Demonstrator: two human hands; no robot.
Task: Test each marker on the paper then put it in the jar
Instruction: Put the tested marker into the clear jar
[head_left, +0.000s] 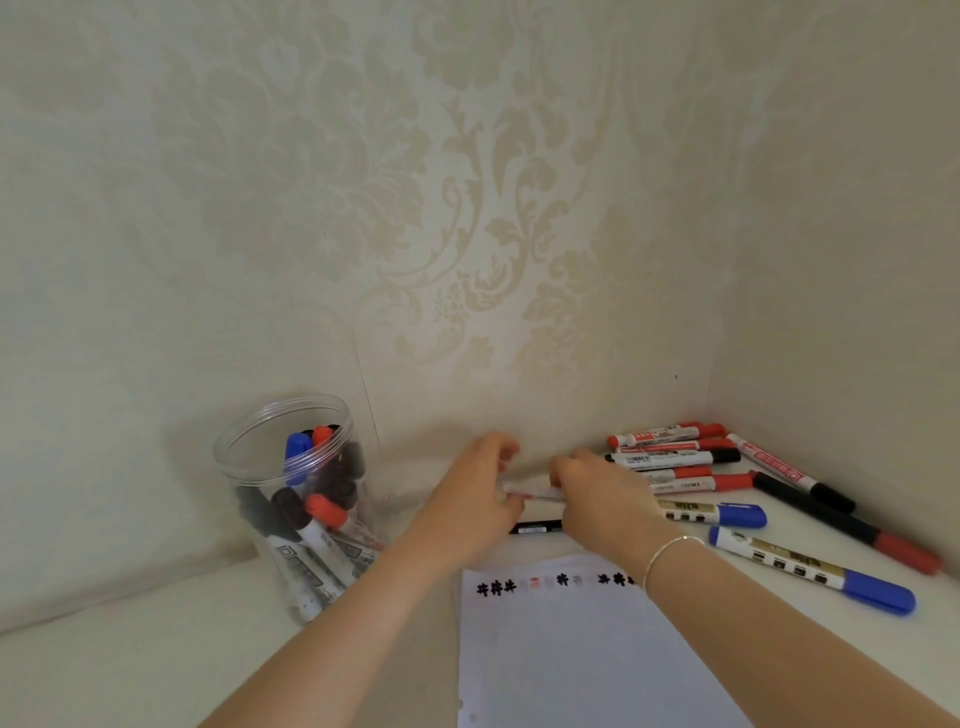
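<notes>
We see both hands meet on a blurred white marker (532, 492) beyond the paper (571, 649): the left hand (480, 488) and right hand (597, 493) each grip an end, hiding its cap colour. The jar (296, 499) stands left, holding markers.

**Soft, even light; motion blur at the hands**

Lighting is diffuse & fairly bright, w/ a warm cream cast over the wallpaper (467, 208). No hard-edged shadows; only faint soft ones beside the jar (291, 499) and under the forearms. Small glare streaks on the jar's clear rim & wall. Both hands, left hand (478, 493) & right hand (597, 493), are smeared by motion blur; the marker (535, 491) held btw them is too blurred to read. Scribbles on the paper (571, 649) look soft. Wide-angle distortion bends the table edge & wall corner, strongest toward the frame edges. Overall image slightly soft, low detail.
</notes>
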